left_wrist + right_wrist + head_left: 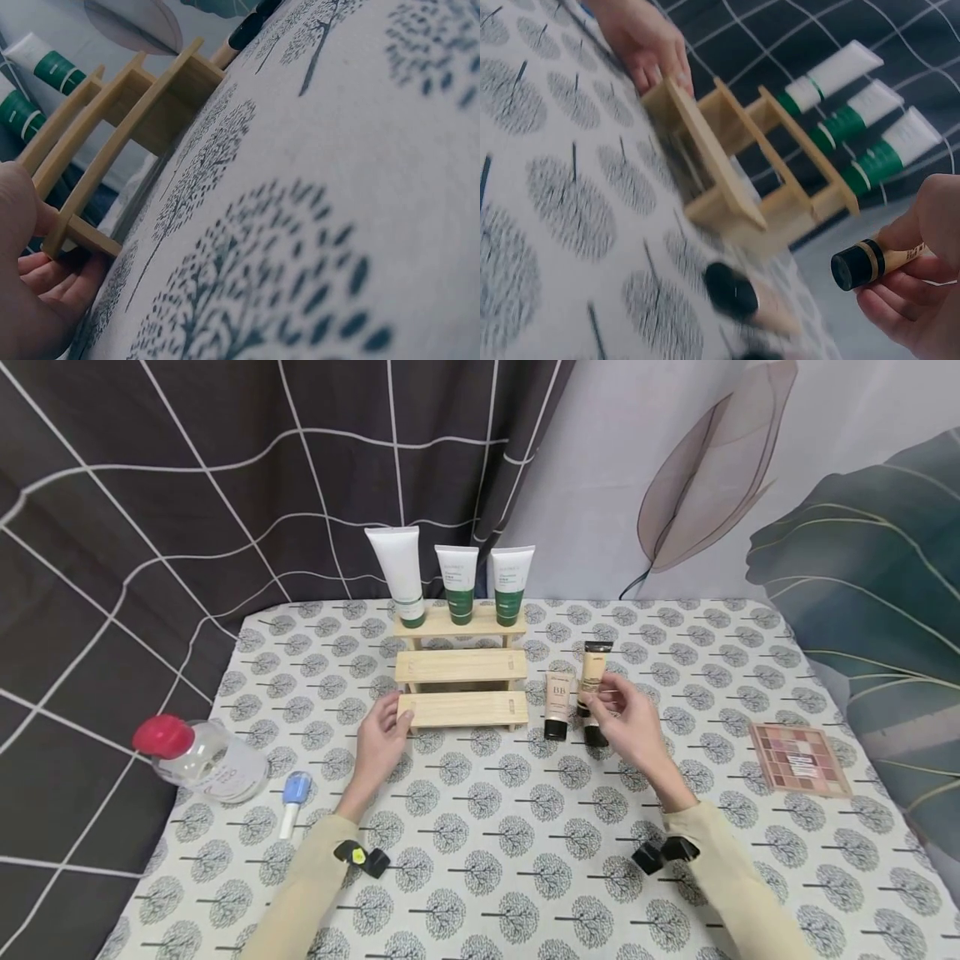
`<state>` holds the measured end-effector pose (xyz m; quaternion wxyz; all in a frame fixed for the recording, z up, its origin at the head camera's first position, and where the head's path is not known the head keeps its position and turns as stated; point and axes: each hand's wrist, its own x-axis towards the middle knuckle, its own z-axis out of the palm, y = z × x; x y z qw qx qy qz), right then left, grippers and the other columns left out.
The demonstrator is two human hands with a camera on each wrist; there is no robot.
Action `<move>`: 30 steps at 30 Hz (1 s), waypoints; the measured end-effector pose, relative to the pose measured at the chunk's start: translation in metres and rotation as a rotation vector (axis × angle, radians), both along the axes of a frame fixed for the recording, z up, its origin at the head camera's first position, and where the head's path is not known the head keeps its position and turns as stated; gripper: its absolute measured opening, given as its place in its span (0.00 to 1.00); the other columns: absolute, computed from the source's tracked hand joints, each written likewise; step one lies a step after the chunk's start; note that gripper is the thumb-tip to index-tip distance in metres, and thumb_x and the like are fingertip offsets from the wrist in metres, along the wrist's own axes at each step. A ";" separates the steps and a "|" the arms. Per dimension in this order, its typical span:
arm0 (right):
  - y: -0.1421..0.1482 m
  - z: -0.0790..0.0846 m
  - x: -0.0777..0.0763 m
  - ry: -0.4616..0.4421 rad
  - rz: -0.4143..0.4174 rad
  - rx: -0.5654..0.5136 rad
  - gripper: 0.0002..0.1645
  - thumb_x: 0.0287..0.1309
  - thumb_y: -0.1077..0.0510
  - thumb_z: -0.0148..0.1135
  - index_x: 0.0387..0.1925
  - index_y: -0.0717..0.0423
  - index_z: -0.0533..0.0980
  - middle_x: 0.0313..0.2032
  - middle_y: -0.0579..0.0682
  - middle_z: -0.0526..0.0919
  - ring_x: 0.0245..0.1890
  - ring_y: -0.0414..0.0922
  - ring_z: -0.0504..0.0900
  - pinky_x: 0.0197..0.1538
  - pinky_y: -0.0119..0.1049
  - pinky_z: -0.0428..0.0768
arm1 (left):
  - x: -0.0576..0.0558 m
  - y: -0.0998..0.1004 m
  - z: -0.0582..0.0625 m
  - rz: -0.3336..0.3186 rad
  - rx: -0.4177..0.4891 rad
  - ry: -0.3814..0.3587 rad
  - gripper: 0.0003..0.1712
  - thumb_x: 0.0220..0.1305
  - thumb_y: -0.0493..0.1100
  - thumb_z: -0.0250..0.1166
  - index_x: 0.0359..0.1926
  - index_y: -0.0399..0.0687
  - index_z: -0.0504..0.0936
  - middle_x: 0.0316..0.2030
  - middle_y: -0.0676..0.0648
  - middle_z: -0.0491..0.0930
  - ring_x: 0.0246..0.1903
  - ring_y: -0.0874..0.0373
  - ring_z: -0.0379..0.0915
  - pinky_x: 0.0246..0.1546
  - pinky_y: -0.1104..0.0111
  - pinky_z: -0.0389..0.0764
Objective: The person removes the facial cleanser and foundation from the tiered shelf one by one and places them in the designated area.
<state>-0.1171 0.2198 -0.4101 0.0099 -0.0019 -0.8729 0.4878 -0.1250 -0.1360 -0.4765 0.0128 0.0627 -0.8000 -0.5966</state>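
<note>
A three-step wooden display rack (461, 667) stands at the middle of the table. My left hand (381, 735) grips the left end of its lowest step, thumb on the board and fingers curled beneath, as the left wrist view shows. To the right of the rack, my right hand (632, 722) holds a beige cosmetic tube (596, 664) with its black cap (853, 266) pointing down. A pinkish BB cream tube (558, 696) is close beside it. Another black-capped tube (596, 733) sits below the held one, mostly hidden by it and my hand.
Three white-and-green tubes (459, 585) stand on the rack's top step. At the left are a clear jar with a red lid (217, 764) and a small blue-and-white bottle (296, 789). An eyeshadow palette (801, 758) lies at the right. Curtains hang behind the table.
</note>
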 end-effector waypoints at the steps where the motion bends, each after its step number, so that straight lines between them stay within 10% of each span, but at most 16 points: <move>1: 0.005 -0.002 0.002 0.000 -0.005 0.007 0.26 0.69 0.59 0.61 0.63 0.68 0.70 0.52 0.68 0.82 0.49 0.58 0.84 0.46 0.16 0.81 | 0.000 0.000 0.000 -0.001 0.000 -0.002 0.29 0.72 0.39 0.60 0.71 0.38 0.67 0.64 0.33 0.75 0.63 0.41 0.76 0.68 0.56 0.78; 19: 0.054 -0.029 0.017 -0.126 -0.135 0.179 0.31 0.66 0.57 0.65 0.63 0.71 0.69 0.50 0.68 0.82 0.46 0.55 0.83 0.38 0.16 0.79 | -0.001 -0.002 -0.003 -0.007 0.020 -0.025 0.30 0.73 0.41 0.61 0.72 0.41 0.66 0.65 0.38 0.76 0.62 0.45 0.76 0.69 0.59 0.77; 30: 0.064 -0.034 0.012 -0.169 -0.108 0.278 0.31 0.68 0.53 0.63 0.61 0.73 0.70 0.48 0.69 0.84 0.44 0.58 0.85 0.49 0.49 0.85 | -0.003 -0.003 -0.003 -0.006 0.023 -0.021 0.30 0.72 0.40 0.62 0.71 0.40 0.67 0.64 0.37 0.76 0.61 0.44 0.77 0.67 0.59 0.79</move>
